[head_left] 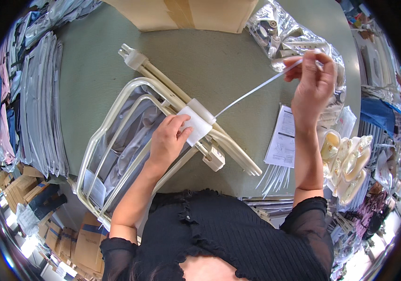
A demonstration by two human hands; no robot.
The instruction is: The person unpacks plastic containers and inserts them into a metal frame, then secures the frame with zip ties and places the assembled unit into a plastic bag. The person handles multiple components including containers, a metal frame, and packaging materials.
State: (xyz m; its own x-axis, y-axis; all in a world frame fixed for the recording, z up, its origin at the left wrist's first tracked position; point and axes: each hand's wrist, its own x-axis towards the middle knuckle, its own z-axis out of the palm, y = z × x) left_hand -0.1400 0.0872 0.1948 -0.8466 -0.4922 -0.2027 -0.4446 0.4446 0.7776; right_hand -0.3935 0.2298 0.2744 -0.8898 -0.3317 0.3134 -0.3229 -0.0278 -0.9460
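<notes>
A printed sheet (pixel 282 136) with text, dark bands and small drawings lies toward the table's right edge, its lettering too small to make out; a pale paper (pixel 95 187) shows inside the cream tubular frame (pixel 163 88), and cartons (pixel 88 239) beyond the near left corner bear dark printing on their sides. The frame lies slantwise across the middle of the green table (pixel 88 56), one end reaching to the near left corner, with a strip of tabletop between it and the tan box (pixel 209 18) at the far edge, and a wider stretch between its poles and the sheet. To the left edge keep stacked grey panels (pixel 43 103), folded flat; near the far right corner sits a crinkled clear bag (pixel 298 44) of metal parts. Smooth, round tubes border soft grey fabric (pixel 128 140), and a matte white foam wrap (pixel 195 124) sits around the poles. The left hand (pixel 166 140) rests over that wrap, fingers bent and slightly apart, pressing it. The right hand (pixel 313 77) is raised, thumb and fingers pinched on the end of a thin white strip (pixel 253 90) (nearly straight, it runs down to the wrap). Below the sheet, similar white strips (pixel 275 180) fan out toward the near edge.
</notes>
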